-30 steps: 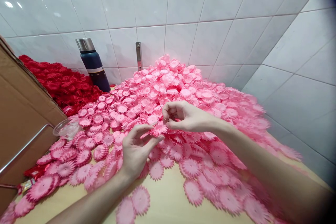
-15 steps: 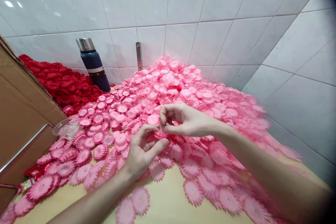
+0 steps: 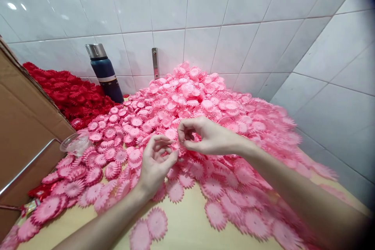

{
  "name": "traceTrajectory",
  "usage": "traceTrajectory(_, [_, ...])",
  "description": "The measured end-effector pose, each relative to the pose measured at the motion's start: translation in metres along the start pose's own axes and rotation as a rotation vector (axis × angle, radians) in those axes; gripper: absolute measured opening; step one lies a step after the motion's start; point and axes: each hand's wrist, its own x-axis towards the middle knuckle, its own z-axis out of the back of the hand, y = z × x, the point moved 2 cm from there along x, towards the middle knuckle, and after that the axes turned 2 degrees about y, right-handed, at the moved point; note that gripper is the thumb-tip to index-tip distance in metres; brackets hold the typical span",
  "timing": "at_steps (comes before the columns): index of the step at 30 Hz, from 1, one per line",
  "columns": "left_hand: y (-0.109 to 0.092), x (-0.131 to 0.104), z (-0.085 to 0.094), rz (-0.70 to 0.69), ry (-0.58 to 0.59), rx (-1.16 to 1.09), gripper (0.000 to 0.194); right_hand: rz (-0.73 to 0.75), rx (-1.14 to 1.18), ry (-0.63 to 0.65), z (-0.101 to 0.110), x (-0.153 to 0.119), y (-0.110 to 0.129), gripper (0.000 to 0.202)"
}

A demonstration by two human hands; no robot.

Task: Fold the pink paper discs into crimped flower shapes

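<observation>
Tiled wall [image 3: 234,0] behind. Pink heap [image 3: 205,93] against it, spilling forward over the pale table [image 3: 183,222]. Carton [image 3: 23,117] at the left edge; red heap [image 3: 70,93] between it and the wall.

Right hand [image 3: 209,136] in front of the heap, palm side toward the left hand [image 3: 154,166], which sits lower and nearer the body. Right fingers curled, thumb close to index; anything fine between the tips too small to tell. Left fingers loosely bent, thumb parted from index; cannot tell whether they grip.

Bottle [image 3: 105,74] by the red heap, leaning slightly. Clear tub [image 3: 66,143] beside the carton, bracket [image 3: 155,62] on the wall, wrapper [image 3: 31,206] low at left.

Smallest, the disc [image 3: 175,146] (pink on pink, easily lost): blurred, between the two sets of fingertips, above the table.

Change: half a second ago the left thumb reached under the right fingertips; now it has drawn back and the left fingers have opened out. Suggests a loosened left hold, support perhaps shifting to the right hand. Disc's facing cannot be told; being round, no clear long axis.
</observation>
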Motion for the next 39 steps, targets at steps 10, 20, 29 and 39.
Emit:
traceTrajectory(10, [-0.007, 0.0, -0.002, -0.066, -0.017, 0.05, 0.018, 0.063, -0.252, -0.114, 0.012, -0.002, 0.001, 0.021])
traceTrajectory(20, [-0.004, -0.003, -0.001, -0.067, 0.018, 0.077, 0.014, -0.016, -0.302, 0.02, 0.004, -0.001, -0.002, 0.013])
traceTrajectory(29, [0.001, -0.004, 0.0, -0.135, 0.122, -0.017, 0.054, -0.041, -0.056, -0.015, 0.006, 0.0, -0.003, 0.021])
traceTrajectory(39, [0.0, -0.004, 0.004, -0.276, 0.093, 0.099, 0.053, -0.043, -0.031, -0.018, 0.002, 0.0, -0.002, 0.004])
